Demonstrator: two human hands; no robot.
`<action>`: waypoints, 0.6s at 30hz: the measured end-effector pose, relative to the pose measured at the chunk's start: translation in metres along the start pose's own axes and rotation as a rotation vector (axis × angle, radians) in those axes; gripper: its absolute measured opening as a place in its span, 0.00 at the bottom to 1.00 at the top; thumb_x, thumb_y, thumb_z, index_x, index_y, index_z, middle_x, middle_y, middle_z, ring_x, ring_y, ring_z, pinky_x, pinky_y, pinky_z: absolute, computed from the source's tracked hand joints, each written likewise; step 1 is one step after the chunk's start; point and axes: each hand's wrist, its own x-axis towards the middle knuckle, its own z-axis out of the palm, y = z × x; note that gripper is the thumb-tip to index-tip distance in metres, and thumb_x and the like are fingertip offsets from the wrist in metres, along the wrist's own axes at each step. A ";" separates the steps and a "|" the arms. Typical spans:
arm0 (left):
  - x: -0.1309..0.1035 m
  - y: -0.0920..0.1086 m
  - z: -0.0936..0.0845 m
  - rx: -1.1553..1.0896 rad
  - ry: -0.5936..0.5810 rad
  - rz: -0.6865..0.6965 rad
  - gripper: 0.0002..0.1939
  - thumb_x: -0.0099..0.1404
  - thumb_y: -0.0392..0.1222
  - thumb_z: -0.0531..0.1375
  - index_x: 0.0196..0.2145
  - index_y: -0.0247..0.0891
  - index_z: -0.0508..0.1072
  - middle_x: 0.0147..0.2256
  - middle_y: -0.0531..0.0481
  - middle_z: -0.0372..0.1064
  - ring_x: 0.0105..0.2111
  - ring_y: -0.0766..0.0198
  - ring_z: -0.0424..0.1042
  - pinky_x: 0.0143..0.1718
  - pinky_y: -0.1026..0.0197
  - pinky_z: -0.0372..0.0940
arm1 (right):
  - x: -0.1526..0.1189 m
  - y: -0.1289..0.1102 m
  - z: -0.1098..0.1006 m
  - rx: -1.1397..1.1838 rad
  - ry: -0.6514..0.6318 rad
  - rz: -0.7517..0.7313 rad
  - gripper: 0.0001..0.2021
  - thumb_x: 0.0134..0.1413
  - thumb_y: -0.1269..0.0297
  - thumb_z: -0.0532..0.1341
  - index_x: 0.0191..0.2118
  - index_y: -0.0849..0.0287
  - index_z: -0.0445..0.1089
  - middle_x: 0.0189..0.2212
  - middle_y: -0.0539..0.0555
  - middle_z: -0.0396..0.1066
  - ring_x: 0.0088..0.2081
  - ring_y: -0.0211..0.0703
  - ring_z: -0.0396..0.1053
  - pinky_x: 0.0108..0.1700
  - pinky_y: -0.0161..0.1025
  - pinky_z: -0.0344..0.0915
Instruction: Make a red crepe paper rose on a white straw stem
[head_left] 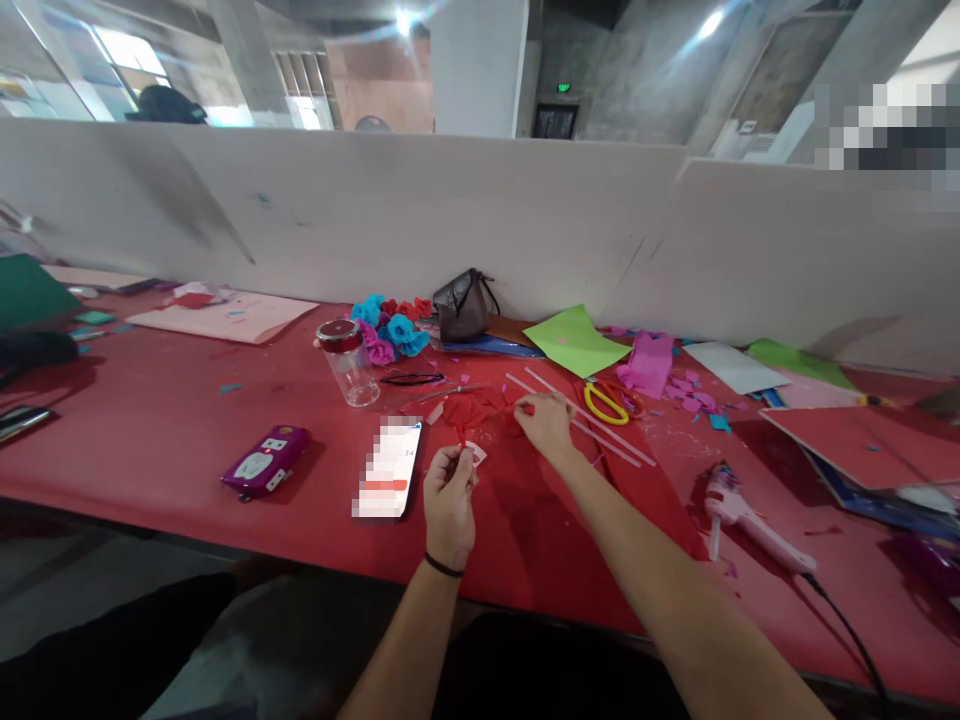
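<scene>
In front of me, my left hand (450, 490) pinches a small red crepe paper piece (462, 436), held upright between thumb and fingers. A little pale scrap (477, 455) shows just behind its fingertips. To the right, my right hand (546, 425) is closed at the fingertips on a bit of red paper (528, 409), partly hidden by the fingers. Loose red crepe paper (469, 407) lies between and beyond both hands. Clear glue sticks (611, 440) rest beside my right wrist, near yellow-handled scissors (606, 403).
A phone (388, 470), purple power strip (266, 463) and glass jar (351, 365) stand left. Paper flowers (390, 330) and a dark bag (463, 305) sit by the partition (375, 220). A pink glue gun (754, 525) with its cord lies right, below coloured sheets (577, 340).
</scene>
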 end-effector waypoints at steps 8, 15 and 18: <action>-0.003 0.006 0.003 -0.018 0.004 0.004 0.16 0.46 0.45 0.70 0.27 0.35 0.68 0.22 0.58 0.62 0.21 0.76 0.57 0.24 0.70 0.55 | 0.001 0.003 0.007 0.273 -0.040 -0.048 0.03 0.40 0.67 0.62 0.22 0.55 0.74 0.30 0.55 0.76 0.48 0.53 0.63 0.51 0.48 0.50; 0.000 0.006 0.012 -0.012 0.011 -0.092 0.18 0.42 0.43 0.71 0.26 0.35 0.69 0.23 0.58 0.63 0.21 0.76 0.58 0.23 0.70 0.53 | 0.001 0.018 0.002 0.653 -0.050 0.079 0.13 0.49 0.56 0.55 0.32 0.60 0.71 0.30 0.54 0.75 0.33 0.43 0.69 0.39 0.40 0.63; 0.005 0.004 0.027 0.024 0.016 -0.161 0.20 0.37 0.40 0.72 0.28 0.34 0.71 0.26 0.55 0.67 0.22 0.76 0.61 0.21 0.71 0.51 | -0.008 0.021 -0.009 0.804 -0.080 0.082 0.15 0.46 0.53 0.58 0.32 0.60 0.70 0.30 0.54 0.75 0.32 0.41 0.70 0.38 0.39 0.64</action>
